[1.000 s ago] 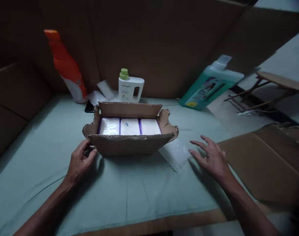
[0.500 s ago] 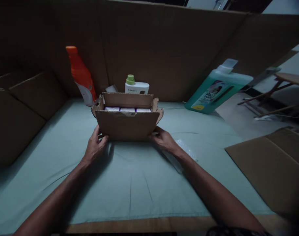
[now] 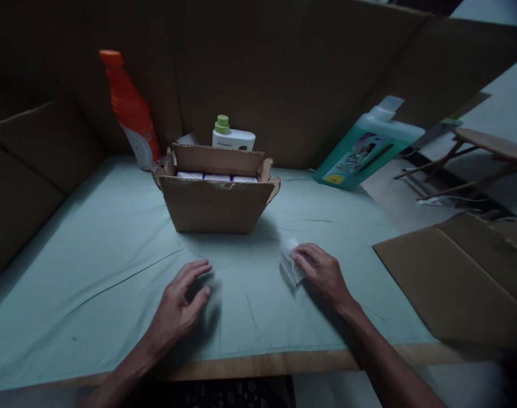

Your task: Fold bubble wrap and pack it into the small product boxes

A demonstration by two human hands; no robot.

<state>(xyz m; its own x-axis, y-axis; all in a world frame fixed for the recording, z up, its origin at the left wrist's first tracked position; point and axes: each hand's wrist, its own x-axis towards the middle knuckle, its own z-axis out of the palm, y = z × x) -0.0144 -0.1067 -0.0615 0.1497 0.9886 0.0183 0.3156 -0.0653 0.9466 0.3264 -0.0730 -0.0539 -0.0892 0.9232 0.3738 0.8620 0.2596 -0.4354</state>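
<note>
In the head view, the right hand (image 3: 321,275) is grasping 1 clear wrap (image 3: 289,262) just right of 1 carton (image 3: 216,207) containing 3 white packs (image 3: 218,178); the left hand (image 3: 179,306) is hovering, unclenched, over the worktop (image 3: 262,328). 1 orange bottle (image 3: 133,116), 1 white bottle (image 3: 233,139) and 1 green bottle (image 3: 355,156) are standing farther back.

- Head camera: one, worn on the person's head, set above the near table edge (image 3: 262,366).
- Facing: forward and down, over the cloth (image 3: 118,226) toward the far cardboard wall (image 3: 283,73).
- Range: close; left hand (image 3: 179,306) and right hand (image 3: 324,276) near, wall far.
- Span: wide, left cardboard panel (image 3: 20,192) to right cardboard sheet (image 3: 440,277).
</note>
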